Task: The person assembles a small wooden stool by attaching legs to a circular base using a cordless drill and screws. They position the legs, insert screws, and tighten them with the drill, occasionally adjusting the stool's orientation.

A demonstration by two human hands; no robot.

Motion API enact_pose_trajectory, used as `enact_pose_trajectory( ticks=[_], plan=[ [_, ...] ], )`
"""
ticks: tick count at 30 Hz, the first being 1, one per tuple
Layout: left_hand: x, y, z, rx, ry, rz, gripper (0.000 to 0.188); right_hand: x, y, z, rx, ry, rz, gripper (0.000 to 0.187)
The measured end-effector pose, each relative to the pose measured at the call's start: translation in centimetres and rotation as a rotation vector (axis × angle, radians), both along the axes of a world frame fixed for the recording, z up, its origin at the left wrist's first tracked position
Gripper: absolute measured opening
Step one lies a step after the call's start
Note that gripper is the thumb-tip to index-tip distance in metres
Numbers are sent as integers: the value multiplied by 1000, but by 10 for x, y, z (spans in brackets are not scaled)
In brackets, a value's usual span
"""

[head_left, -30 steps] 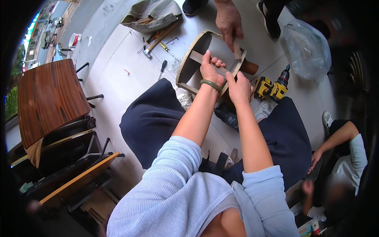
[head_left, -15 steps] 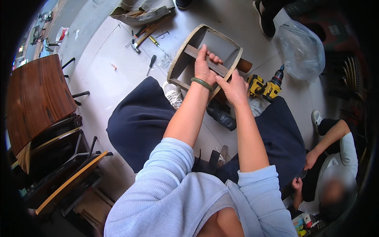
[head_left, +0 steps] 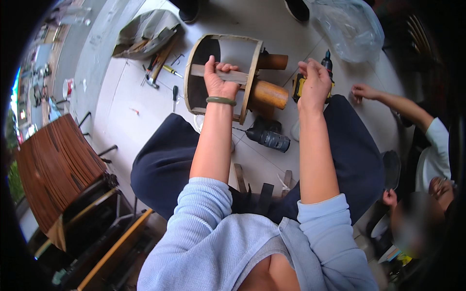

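Note:
A wooden stool frame [head_left: 257, 52] with a rounded, dark-lined inside lies tipped on its side between my knees. Two round wooden legs, the nearer one an orange-brown cylinder [head_left: 271, 94], stick out to its right. My left hand [head_left: 222, 83] is wrapped round the flat crossbar [head_left: 198, 71] inside the frame, thumb up. Apart from the frame, my right hand [head_left: 315, 85] is raised with curled fingers drawn together; whether something small is in them is hidden. Just beyond it rests a yellow and black drill [head_left: 297, 88]. A dark drill [head_left: 272, 140] with a thin bit lies below the frame.
Left of the frame lie a screwdriver [head_left: 174, 97], a hammer [head_left: 153, 81] and a tool bag [head_left: 145, 34]. Dark wooden furniture [head_left: 60, 167] stands at left. A clear plastic bag [head_left: 349, 29] sits at far right. A co-worker's hand [head_left: 365, 92] reaches in from the right.
My right hand has let go of the frame's edge and moved right. My left hand has turned the frame, bringing its legs into view. The co-worker's arm has reached forward.

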State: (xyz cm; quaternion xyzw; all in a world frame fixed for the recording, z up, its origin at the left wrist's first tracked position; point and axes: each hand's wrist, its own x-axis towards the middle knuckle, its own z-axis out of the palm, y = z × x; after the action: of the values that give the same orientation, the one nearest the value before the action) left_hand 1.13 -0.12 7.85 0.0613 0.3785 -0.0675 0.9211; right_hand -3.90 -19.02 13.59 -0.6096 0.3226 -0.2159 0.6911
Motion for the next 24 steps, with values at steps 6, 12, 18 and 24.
enact_pose_trajectory(
  ticks=[6,12,18,24],
  plan=[
    [1,-6,20,17,44,-18,33,-9,11,-11,238,192,108,14],
    [9,-3,36,-90,-6,10,35,-3,-7,10,553,216,348,25],
    [11,-4,29,-285,-48,109,36,4,-4,33,459,202,352,28],
    [1,-13,2,-420,-114,209,38,-1,12,49,318,513,342,39]
  ],
)
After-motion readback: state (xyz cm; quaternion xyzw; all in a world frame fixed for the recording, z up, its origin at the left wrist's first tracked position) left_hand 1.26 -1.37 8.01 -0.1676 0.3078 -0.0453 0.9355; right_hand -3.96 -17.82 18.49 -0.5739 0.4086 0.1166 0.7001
